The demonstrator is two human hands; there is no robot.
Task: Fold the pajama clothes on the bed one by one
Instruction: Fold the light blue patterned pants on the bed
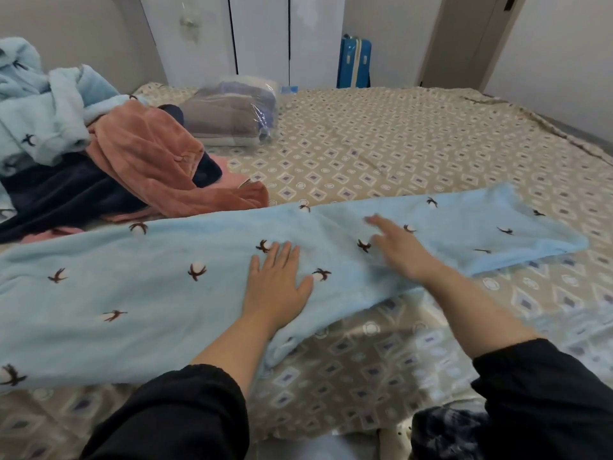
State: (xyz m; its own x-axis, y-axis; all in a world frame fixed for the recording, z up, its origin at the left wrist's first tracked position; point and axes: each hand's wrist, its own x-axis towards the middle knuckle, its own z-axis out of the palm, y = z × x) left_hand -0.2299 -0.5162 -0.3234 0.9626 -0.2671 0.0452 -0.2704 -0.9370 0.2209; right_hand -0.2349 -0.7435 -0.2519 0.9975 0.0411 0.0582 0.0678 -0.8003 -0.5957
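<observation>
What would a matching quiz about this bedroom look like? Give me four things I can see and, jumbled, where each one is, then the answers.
Things
1. light blue pajama piece
2. rust-pink garment
3. clear plastic bag
4. blue suitcase

Places
A. on the floor beside the white wardrobe
B. spread flat, with the left hand pressing on it
C. crumpled at the left side of the bed
D. at the bed's far side, holding folded fabric

Pairs: 1-B, 2-C, 3-D, 4-A

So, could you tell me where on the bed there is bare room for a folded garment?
Bare bedspread lies beyond the blue pajama pants, right of the bagged bedding. The left is crowded with the clothes pile.
</observation>
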